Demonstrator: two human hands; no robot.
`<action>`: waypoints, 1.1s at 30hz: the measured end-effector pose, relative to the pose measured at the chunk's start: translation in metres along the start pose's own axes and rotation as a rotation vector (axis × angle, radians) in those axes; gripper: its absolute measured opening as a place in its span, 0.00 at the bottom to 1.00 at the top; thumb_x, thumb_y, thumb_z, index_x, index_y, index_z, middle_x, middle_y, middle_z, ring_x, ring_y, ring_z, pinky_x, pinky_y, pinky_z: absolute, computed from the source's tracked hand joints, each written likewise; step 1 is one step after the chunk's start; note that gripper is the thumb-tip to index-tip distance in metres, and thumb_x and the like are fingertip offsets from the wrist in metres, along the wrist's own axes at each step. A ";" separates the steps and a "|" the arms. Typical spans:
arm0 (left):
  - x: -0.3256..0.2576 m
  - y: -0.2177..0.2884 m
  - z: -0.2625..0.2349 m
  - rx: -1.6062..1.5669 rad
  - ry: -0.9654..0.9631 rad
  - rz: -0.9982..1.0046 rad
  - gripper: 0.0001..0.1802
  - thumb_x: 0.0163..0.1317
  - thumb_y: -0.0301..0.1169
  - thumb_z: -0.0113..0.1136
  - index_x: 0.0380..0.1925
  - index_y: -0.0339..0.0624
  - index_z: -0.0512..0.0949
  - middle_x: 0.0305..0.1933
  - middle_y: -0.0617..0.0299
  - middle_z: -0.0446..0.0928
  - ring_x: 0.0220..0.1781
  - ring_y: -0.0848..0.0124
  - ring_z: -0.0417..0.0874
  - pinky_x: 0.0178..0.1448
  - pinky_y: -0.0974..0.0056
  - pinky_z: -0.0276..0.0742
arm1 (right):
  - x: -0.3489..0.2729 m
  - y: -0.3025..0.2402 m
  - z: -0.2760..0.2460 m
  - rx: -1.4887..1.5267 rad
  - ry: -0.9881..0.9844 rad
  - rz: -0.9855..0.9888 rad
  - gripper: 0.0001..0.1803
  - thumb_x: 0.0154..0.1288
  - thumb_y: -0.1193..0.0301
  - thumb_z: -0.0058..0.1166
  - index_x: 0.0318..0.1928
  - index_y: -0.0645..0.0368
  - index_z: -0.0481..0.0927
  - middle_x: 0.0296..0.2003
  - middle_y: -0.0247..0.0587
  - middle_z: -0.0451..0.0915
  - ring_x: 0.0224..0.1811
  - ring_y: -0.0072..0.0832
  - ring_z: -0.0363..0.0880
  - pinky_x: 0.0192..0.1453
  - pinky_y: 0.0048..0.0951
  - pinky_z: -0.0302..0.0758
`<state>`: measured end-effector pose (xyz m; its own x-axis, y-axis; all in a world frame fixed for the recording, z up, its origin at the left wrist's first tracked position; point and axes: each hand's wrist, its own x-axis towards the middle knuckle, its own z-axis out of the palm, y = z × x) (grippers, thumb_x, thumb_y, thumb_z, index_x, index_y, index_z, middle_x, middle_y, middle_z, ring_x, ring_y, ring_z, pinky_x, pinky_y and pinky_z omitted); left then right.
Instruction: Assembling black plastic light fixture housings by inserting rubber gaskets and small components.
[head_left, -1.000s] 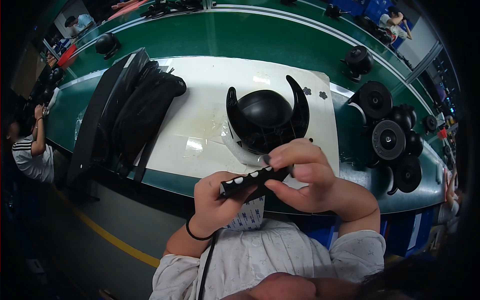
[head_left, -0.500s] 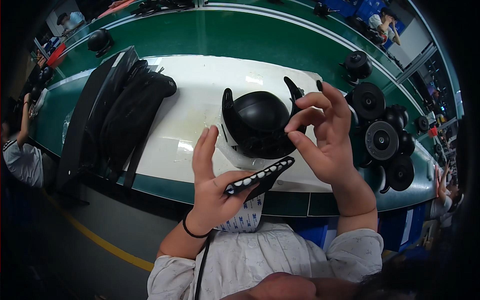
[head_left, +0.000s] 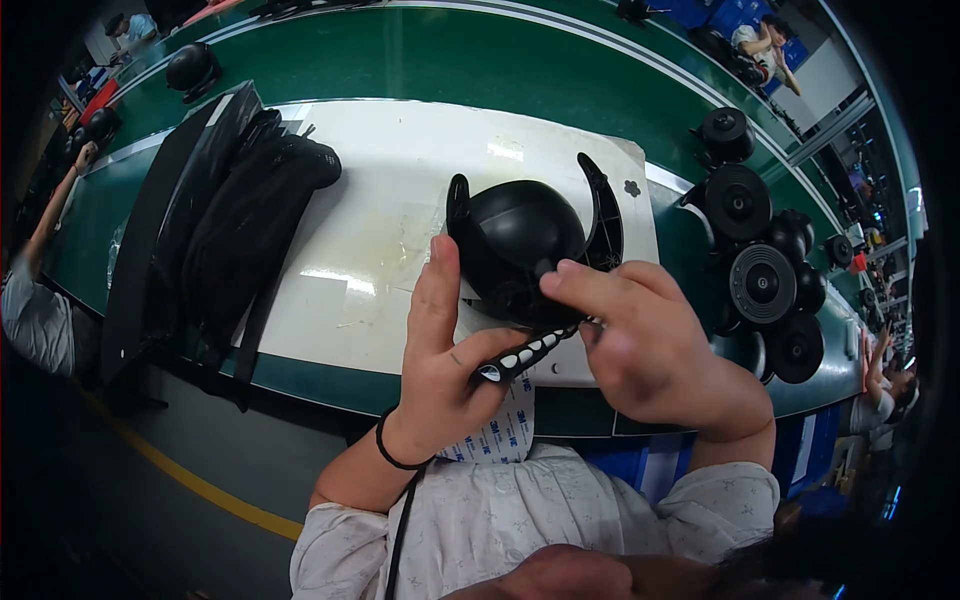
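Observation:
My left hand point(head_left: 447, 360) grips one end of a narrow black strip with white oval patches point(head_left: 520, 357), holding it above the near edge of the white mat point(head_left: 370, 240). My right hand point(head_left: 640, 345) pinches the strip's other end between thumb and forefinger. Just beyond both hands a black dome-shaped helmet shell point(head_left: 520, 240) with two upright curved side pieces rests on the mat. A sheet of white backing paper point(head_left: 495, 435) hangs below my left hand, against my shirt.
A pile of black straps and pads point(head_left: 230, 230) lies at the mat's left end. Several round black parts point(head_left: 765, 280) are stacked on the green bench point(head_left: 400, 50) at right. More helmet shells point(head_left: 190, 65) sit far left. Other people work at left and far right.
My right hand, open and raised over the helmet shell half a second ago, has come down and closed on the strip's right end. The left hand keeps its grip.

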<state>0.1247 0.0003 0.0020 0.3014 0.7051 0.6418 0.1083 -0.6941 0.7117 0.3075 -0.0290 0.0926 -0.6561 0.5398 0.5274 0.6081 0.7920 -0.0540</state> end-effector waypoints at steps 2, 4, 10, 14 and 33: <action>-0.001 -0.005 0.002 0.025 0.013 0.036 0.15 0.33 0.18 0.57 0.25 0.44 0.79 0.66 0.36 0.45 0.67 0.44 0.50 0.64 0.47 0.47 | -0.003 -0.001 -0.003 0.304 0.142 0.297 0.33 0.42 0.84 0.57 0.53 0.52 0.66 0.43 0.38 0.76 0.45 0.35 0.75 0.45 0.29 0.64; -0.002 -0.008 0.003 0.046 0.022 0.080 0.14 0.34 0.19 0.58 0.25 0.44 0.79 0.66 0.36 0.45 0.68 0.45 0.50 0.64 0.47 0.46 | -0.010 0.005 0.002 0.258 0.242 0.235 0.35 0.46 0.85 0.54 0.56 0.53 0.58 0.39 0.37 0.77 0.48 0.31 0.74 0.54 0.36 0.58; -0.001 -0.004 0.001 0.086 -0.013 0.066 0.14 0.37 0.21 0.66 0.29 0.46 0.80 0.67 0.36 0.42 0.68 0.45 0.47 0.67 0.55 0.49 | -0.017 -0.001 0.009 0.428 0.032 0.456 0.34 0.52 0.83 0.50 0.58 0.52 0.53 0.32 0.31 0.72 0.46 0.24 0.73 0.62 0.51 0.38; -0.001 -0.003 0.002 0.094 -0.007 0.055 0.14 0.36 0.20 0.65 0.28 0.46 0.80 0.67 0.35 0.42 0.68 0.45 0.48 0.67 0.55 0.49 | -0.011 -0.001 0.007 0.253 0.007 0.428 0.34 0.51 0.83 0.51 0.58 0.55 0.55 0.29 0.29 0.73 0.43 0.26 0.73 0.62 0.50 0.40; -0.001 0.000 0.004 0.156 0.020 0.023 0.08 0.39 0.19 0.64 0.22 0.40 0.78 0.66 0.35 0.43 0.66 0.47 0.56 0.63 0.62 0.57 | -0.035 0.028 0.011 0.554 0.331 0.730 0.06 0.53 0.69 0.58 0.32 0.55 0.79 0.43 0.37 0.68 0.50 0.29 0.63 0.56 0.30 0.59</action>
<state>0.1287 -0.0015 0.0003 0.2865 0.6904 0.6643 0.2482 -0.7231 0.6446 0.3423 -0.0225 0.0636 0.0088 0.9108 0.4128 0.4635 0.3621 -0.8088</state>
